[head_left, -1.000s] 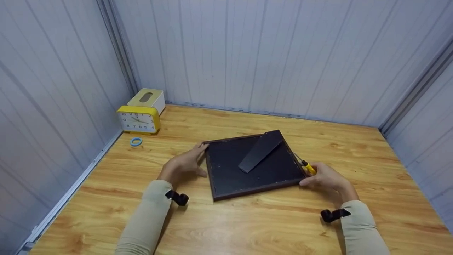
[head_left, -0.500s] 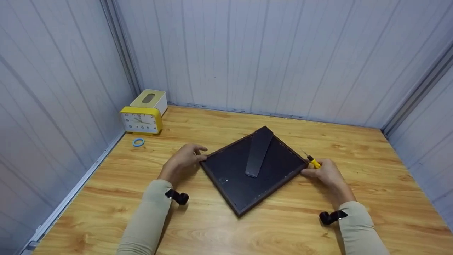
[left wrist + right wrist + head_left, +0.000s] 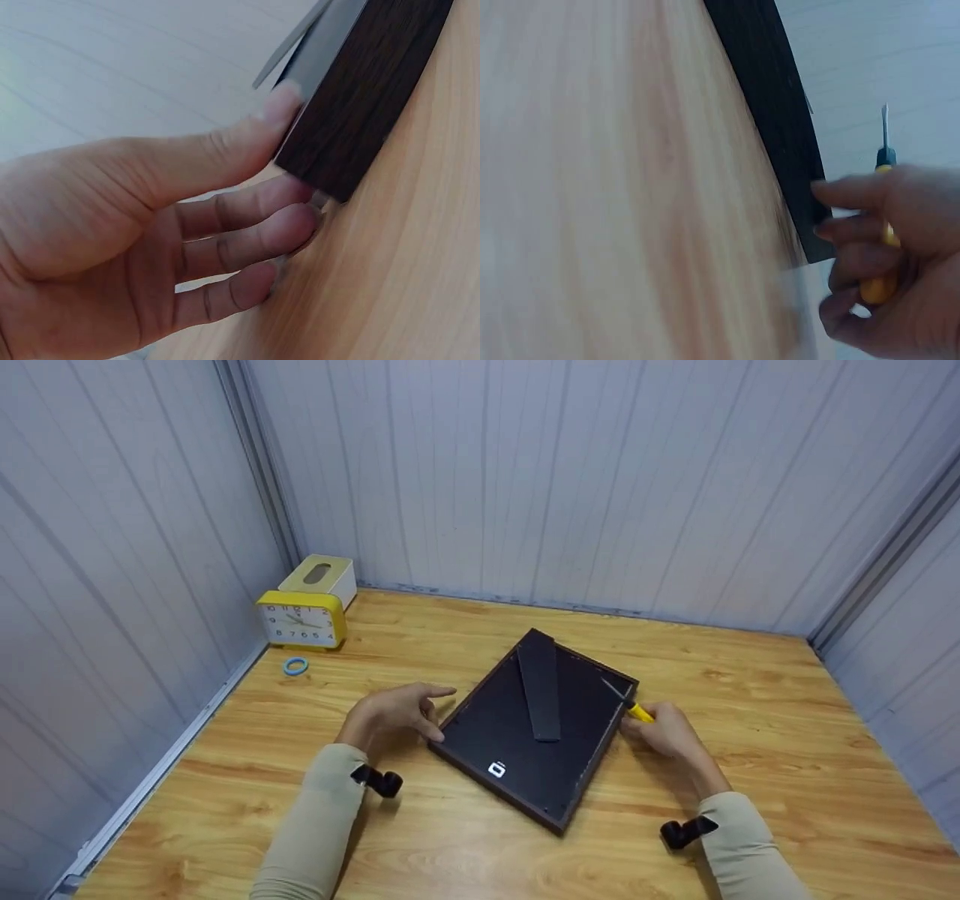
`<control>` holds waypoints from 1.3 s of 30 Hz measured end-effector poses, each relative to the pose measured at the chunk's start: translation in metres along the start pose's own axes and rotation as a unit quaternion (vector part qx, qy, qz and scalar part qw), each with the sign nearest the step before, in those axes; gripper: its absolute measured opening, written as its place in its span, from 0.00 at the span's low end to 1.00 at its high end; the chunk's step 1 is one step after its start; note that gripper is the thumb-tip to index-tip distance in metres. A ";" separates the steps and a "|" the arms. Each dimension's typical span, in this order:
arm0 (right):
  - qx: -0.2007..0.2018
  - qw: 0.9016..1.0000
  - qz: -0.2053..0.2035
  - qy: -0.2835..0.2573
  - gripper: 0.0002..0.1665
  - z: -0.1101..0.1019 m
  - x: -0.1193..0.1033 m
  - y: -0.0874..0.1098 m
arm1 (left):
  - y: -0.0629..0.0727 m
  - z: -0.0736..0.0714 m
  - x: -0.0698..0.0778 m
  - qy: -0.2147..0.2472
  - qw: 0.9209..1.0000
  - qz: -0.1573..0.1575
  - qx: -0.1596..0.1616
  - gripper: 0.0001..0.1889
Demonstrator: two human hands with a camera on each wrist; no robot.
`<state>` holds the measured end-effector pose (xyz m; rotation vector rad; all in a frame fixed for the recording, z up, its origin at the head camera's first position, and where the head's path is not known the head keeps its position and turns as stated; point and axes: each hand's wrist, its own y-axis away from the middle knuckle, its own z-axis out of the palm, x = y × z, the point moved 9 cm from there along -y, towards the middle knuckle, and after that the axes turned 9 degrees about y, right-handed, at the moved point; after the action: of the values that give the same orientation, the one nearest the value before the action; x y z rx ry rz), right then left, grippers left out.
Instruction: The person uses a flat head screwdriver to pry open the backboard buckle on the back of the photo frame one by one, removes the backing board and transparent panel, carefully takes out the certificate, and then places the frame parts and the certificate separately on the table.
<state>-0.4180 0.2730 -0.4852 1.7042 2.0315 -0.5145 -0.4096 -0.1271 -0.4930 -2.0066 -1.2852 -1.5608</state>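
A dark picture frame [image 3: 480,727] lies back side up, slanted on the table. Its black stand leg [image 3: 541,690] is folded over the backing, and a small metal hanger [image 3: 496,769] shines near the front edge. My left hand [image 3: 405,710] grips the frame's left corner; in the left wrist view the thumb [image 3: 225,146] lies on top and the other fingers curl at the lower edge. My right hand [image 3: 666,727] holds a yellow-handled screwdriver [image 3: 640,711], its blade pointing over the frame. In the right wrist view, that hand's fingertips [image 3: 829,191] touch the frame's side.
A yellow clock [image 3: 301,620] stands at the back left, with a tissue box [image 3: 330,577] behind it. A blue ring [image 3: 295,666] lies in front of the clock. Pale panel walls [image 3: 510,480] enclose the wooden table [image 3: 750,720] at the back and sides.
The picture frame has turned counterclockwise on the table, bringing the metal hanger into view. My left hand has shifted to another corner; my right hand has moved slightly left along with the screwdriver.
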 end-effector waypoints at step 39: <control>-0.225 0.966 -0.122 -0.040 0.75 0.009 0.001 0.024 | -0.026 0.088 0.046 -0.052 0.988 0.115 -0.089 0.70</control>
<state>-0.3934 0.2726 -0.4931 1.1589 2.1094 -0.1697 -0.3744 -0.0307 -0.4915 -2.2799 -0.9341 -1.5256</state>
